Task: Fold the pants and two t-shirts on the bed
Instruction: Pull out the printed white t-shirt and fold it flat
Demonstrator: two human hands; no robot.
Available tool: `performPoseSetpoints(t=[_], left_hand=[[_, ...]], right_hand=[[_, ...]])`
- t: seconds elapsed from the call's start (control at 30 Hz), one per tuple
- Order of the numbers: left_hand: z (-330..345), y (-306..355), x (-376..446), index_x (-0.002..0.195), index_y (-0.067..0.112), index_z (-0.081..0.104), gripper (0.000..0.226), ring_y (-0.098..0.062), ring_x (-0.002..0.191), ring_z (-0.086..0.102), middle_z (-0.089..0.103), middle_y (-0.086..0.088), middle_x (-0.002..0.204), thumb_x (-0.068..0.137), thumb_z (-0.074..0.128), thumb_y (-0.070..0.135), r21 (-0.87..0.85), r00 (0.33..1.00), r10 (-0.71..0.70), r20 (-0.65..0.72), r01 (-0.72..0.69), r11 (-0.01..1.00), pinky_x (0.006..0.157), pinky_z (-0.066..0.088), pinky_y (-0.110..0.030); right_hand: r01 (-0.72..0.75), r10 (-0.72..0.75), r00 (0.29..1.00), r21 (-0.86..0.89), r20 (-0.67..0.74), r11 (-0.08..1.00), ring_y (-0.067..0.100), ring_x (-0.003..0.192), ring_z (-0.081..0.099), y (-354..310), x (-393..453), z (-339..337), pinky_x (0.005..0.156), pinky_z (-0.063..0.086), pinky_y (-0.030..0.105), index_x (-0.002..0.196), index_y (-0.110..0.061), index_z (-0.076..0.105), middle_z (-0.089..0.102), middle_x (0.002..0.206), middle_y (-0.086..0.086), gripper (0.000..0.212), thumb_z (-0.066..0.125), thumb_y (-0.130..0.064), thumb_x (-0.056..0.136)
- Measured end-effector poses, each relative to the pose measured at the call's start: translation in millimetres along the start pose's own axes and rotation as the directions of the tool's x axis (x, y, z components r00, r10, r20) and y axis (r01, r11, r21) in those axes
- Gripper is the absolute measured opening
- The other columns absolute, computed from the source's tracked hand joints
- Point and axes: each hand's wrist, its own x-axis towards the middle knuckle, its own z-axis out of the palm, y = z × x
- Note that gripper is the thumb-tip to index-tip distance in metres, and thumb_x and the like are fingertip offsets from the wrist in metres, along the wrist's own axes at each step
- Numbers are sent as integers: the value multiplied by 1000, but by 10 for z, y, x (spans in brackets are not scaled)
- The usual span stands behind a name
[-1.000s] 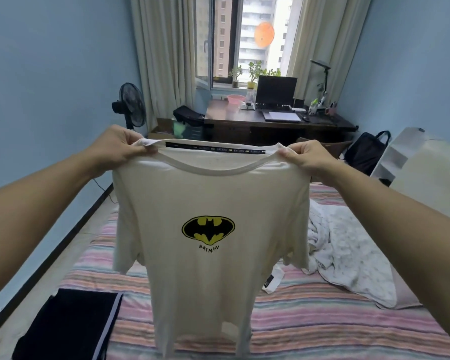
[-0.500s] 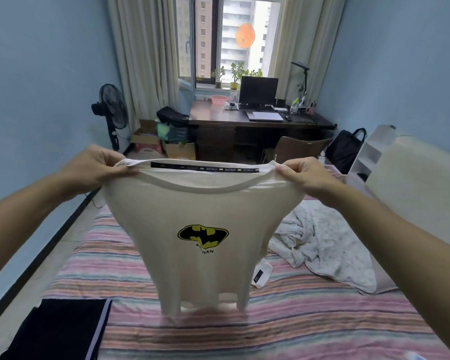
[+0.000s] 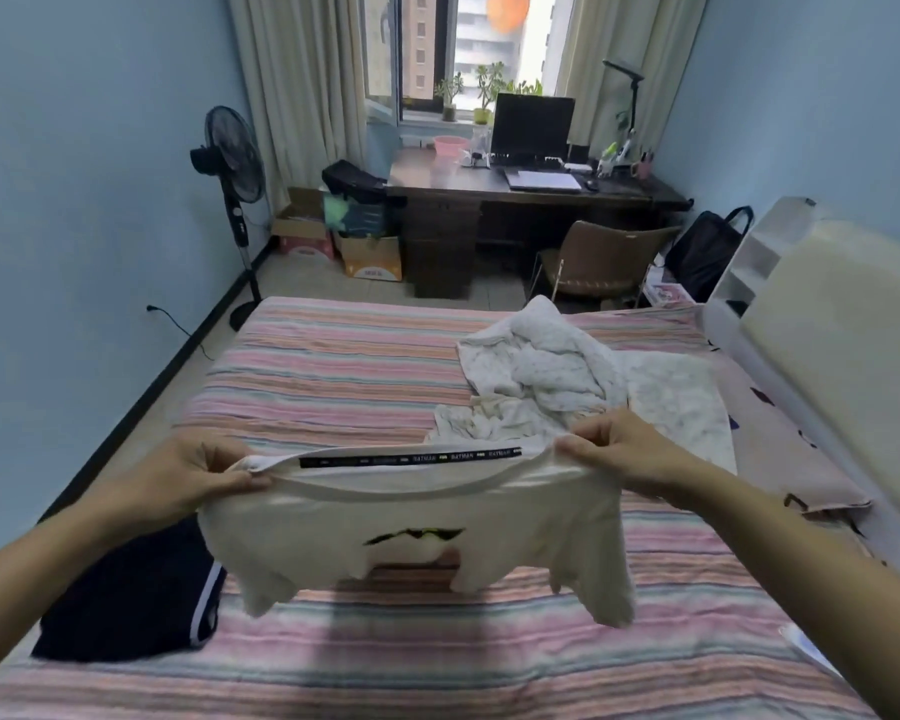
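Note:
I hold a cream t-shirt [image 3: 531,527] with a black-and-yellow bat logo by its two shoulders, low over the striped bed [image 3: 333,371]. My left hand [image 3: 198,475] pinches the left shoulder seam and my right hand [image 3: 619,454] pinches the right one. The shirt's body hangs down and bunches, so only a strip of the logo shows. Dark folded pants [image 3: 131,595] with a white side stripe lie flat on the bed at the near left. A crumpled white garment [image 3: 489,418] lies just beyond the shirt's collar.
A rumpled white blanket [image 3: 557,356] lies on the bed's far right. A cream headboard [image 3: 853,345] runs along the right side. Beyond the bed stand a fan [image 3: 232,163], cardboard boxes [image 3: 372,257], a brown chair [image 3: 604,257] and a dark desk [image 3: 531,192].
Both hands have come down with the t-shirt from chest height to just above the bed. My view has tilted down, and the shirt's body now bunches instead of hanging straight.

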Motion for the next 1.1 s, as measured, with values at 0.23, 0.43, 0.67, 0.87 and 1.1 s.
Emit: performPoseSetpoints(t=[0.23, 0.43, 0.67, 0.87, 1.1], left_hand=[[453, -377, -39, 78, 21, 82, 62, -4, 69, 67, 76, 1, 73, 52, 74, 77, -57, 976, -91, 196, 104, 993, 64, 47, -17], [735, -842, 176, 90, 12, 81, 47, -34, 85, 72, 76, -17, 86, 72, 76, 56, 0, 955, -199, 218, 204, 979, 76, 55, -44], [1046, -1364, 410, 88, 40, 80, 10, -9, 88, 73, 78, 12, 89, 81, 76, 34, 81, 899, -378, 221, 369, 926, 83, 56, -34], [1320, -1899, 717, 74, 19, 80, 13, -18, 67, 66, 72, 2, 67, 85, 74, 26, 146, 871, -466, 155, 446, 883, 64, 46, -32], [1717, -2697, 1157, 69, 24, 79, 16, -20, 66, 64, 73, 5, 67, 84, 74, 28, 124, 817, -575, 34, 568, 814, 57, 42, -31]], right_hand=[[-100, 98, 984, 3, 150, 995, 17, 64, 33, 512, -8, 301, 59, 23, 32, 66, 2, 49, 37, 67, 4, 53, 59, -41, 96], [-178, 190, 963, -79, 191, 981, 8, 56, 32, 890, 208, 546, 54, 22, 26, 58, -17, 46, 35, 60, -6, 44, 59, -31, 98], [-189, 228, 942, -170, 248, 967, 6, 54, 33, 1449, 563, 880, 56, 25, 30, 55, -23, 43, 36, 57, -9, 44, 59, -28, 96], [-230, 280, 930, -218, 238, 949, 9, 55, 34, 1961, 998, 1159, 57, 25, 32, 60, -19, 45, 38, 59, -3, 39, 59, -26, 95], [-238, 311, 935, -351, 170, 906, 13, 53, 34, 2663, 1774, 1671, 54, 23, 34, 56, -19, 37, 35, 55, -3, 44, 62, -25, 92]])
